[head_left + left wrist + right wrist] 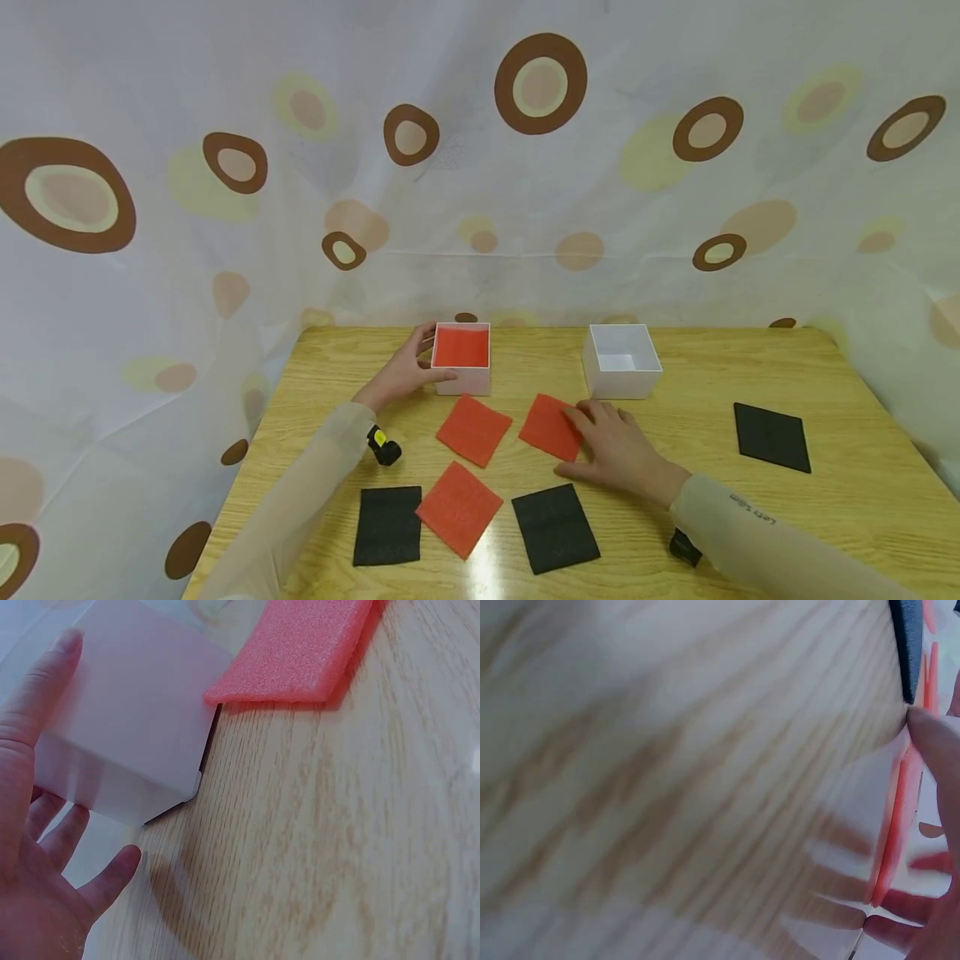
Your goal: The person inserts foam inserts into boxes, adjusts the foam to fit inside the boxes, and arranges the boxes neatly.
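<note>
In the head view my left hand [403, 372] holds a white box [462, 382] at its left side, thumb across the front and fingers behind. A red foam sheet [462, 347] lies inside this box. The left wrist view shows the thumb [46, 682] along the box wall [142, 697]. My right hand [622, 446] reaches over the right edge of another red foam sheet [546, 427] on the table, its thumb spread toward me. In the right wrist view, fingertips [881, 926] meet the tabletop at that sheet's edge [896, 825], with the thumb apart from them.
A second white box [624, 383] with nothing in it stands back right. Two more red sheets [474, 429] [459, 510] lie mid-table. Black sheets lie front left [387, 527], front middle [556, 528] and right [772, 437]. A patterned curtain [480, 275] hangs behind the wooden table [675, 533].
</note>
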A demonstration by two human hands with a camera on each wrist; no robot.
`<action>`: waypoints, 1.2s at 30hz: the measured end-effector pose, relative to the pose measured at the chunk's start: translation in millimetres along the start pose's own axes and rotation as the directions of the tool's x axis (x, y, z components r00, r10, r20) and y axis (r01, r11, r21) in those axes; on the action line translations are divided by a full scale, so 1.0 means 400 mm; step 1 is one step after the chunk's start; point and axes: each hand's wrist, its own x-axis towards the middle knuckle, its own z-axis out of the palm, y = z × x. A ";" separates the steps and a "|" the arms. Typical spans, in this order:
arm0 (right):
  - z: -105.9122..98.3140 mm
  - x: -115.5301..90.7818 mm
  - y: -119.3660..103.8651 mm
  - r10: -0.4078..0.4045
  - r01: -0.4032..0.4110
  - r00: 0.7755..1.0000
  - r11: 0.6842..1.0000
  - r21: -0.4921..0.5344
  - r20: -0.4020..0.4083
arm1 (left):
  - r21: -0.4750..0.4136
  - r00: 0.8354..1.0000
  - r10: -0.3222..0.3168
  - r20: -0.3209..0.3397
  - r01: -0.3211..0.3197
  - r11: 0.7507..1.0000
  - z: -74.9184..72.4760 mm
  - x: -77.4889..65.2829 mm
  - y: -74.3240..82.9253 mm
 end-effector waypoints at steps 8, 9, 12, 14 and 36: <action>0.014 0.005 0.012 0.035 -0.034 0.998 0.999 0.016 -0.057 | 0.005 1.000 -0.007 -0.002 0.007 1.000 0.001 -0.002 0.001; 0.014 0.006 0.013 0.032 -0.031 0.998 0.999 0.016 -0.061 | 0.006 1.000 -0.008 -0.002 0.008 1.000 0.001 -0.002 0.001; 0.013 0.009 0.013 0.032 -0.031 0.997 0.999 0.020 -0.067 | 0.006 1.000 -0.004 -0.002 0.004 1.000 0.001 -0.001 0.001; 0.011 0.011 0.011 0.030 -0.029 0.997 0.999 0.021 -0.067 | 0.005 1.000 -0.001 -0.002 0.001 1.000 0.001 0.000 0.000; 0.017 0.007 0.014 0.008 -0.005 0.996 0.999 0.033 -0.092 | -0.007 1.000 0.005 -0.002 -0.005 1.000 0.003 -0.005 0.004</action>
